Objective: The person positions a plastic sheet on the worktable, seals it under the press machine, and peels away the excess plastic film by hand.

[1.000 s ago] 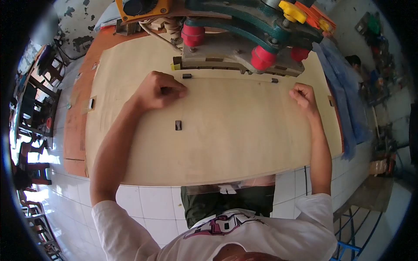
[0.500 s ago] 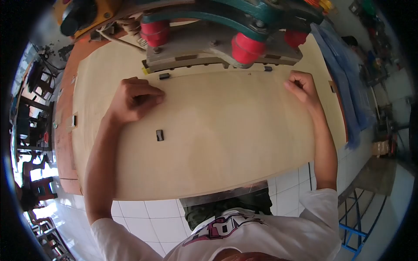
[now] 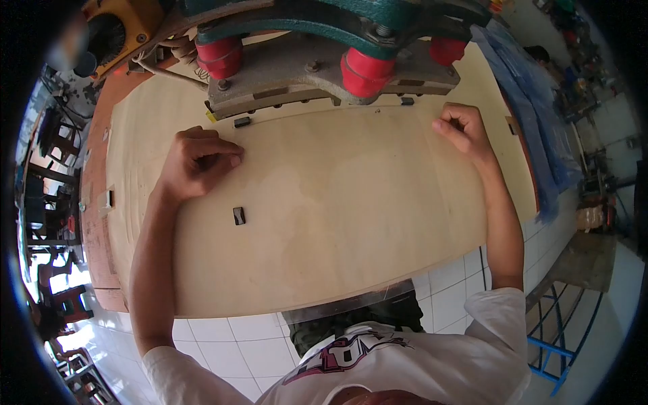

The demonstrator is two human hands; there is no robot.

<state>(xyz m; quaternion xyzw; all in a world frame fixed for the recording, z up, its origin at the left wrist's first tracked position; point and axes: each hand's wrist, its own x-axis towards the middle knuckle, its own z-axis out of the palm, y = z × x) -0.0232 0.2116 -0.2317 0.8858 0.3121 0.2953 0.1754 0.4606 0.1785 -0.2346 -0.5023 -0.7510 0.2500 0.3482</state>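
A broad, pale wood-like sheet (image 3: 337, 202) lies across the work surface in front of me. On its left part rests my left hand (image 3: 199, 162), fingers curled in and thumb close to the index finger; nothing shows in the hollow between them. My right hand (image 3: 464, 131) is closed in a loose fist on the right part, also with nothing visible in it. Nearest to the left hand are a small dark block (image 3: 239, 216) below it and another dark block (image 3: 241, 122) above. A third small dark block (image 3: 407, 101) sits left of the right hand.
A green machine head (image 3: 304, 30) with red cone-shaped mounts (image 3: 366, 71) and a grey metal plate (image 3: 290, 81) hangs over the sheet's far side. Blue plastic sheeting (image 3: 533, 128) drapes at the right. A yellow machine part (image 3: 131, 34) stands at the upper left.
The machine head and small blocks appear slightly farther left, as the view has shifted a little. Both hands keep the same closed shape and stay on the sheet.
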